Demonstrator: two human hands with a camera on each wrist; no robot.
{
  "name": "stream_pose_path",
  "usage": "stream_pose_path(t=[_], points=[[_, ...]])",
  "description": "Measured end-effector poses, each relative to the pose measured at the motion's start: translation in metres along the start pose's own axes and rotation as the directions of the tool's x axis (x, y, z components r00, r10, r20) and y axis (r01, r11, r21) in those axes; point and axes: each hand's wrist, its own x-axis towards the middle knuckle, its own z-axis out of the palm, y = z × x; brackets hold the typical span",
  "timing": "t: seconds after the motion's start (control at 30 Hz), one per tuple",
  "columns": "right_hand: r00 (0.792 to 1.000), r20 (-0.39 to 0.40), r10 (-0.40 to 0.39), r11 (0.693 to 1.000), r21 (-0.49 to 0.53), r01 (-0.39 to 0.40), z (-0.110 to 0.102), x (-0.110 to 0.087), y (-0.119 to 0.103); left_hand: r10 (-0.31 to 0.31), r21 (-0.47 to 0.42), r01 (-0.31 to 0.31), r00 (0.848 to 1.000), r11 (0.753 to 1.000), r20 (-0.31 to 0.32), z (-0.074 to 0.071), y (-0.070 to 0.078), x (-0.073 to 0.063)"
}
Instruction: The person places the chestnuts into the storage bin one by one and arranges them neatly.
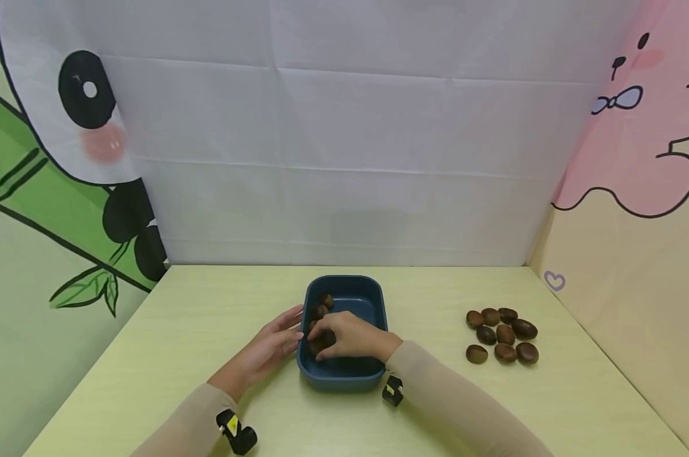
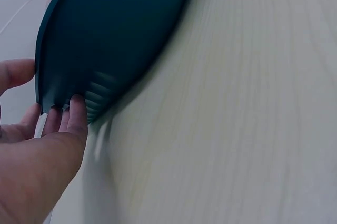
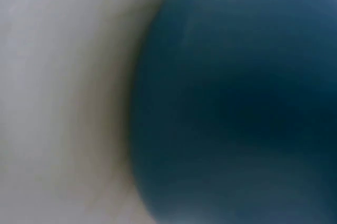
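A deep blue rectangular box (image 1: 344,383) with rounded corners stands on the table. Along its left inner wall lie several brown chestnuts (image 1: 321,311). My right hand (image 1: 352,336) reaches into the box from the right, thumb and fingers curled about a dark chestnut (image 1: 328,337) near the left wall. Against the box's outer left side rest the fingertips of my left hand (image 1: 267,349), its fingers extended. In the left wrist view, the fingers of that hand (image 2: 58,134) touch the box wall (image 2: 110,34). The right wrist view holds only a blurred box side (image 3: 210,103).
Several loose chestnuts (image 1: 505,334) lie in a loose group on the right of the pale wooden table (image 1: 430,292). A white cloth backdrop (image 1: 350,158) rises behind the table, with printed panels at both sides.
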Motion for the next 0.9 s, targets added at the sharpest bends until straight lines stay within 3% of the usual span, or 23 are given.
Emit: stream_pose_path(t=[0.43, 0.9], points=[[0.999, -0.031, 0.043, 0.999, -0.013, -0.043, -0.0005, -0.0009, -0.0031, 0.001, -0.009, -0.001, 1.0, 1.0, 0.004, -0.0017, -0.0022, 0.0017], [0.999, -0.035, 0.032, 0.999, -0.01, -0.032, -0.0036, -0.004, 0.0022, 0.001, 0.007, -0.001, 1.0, 1.0, 0.001, -0.0009, -0.0012, 0.001]])
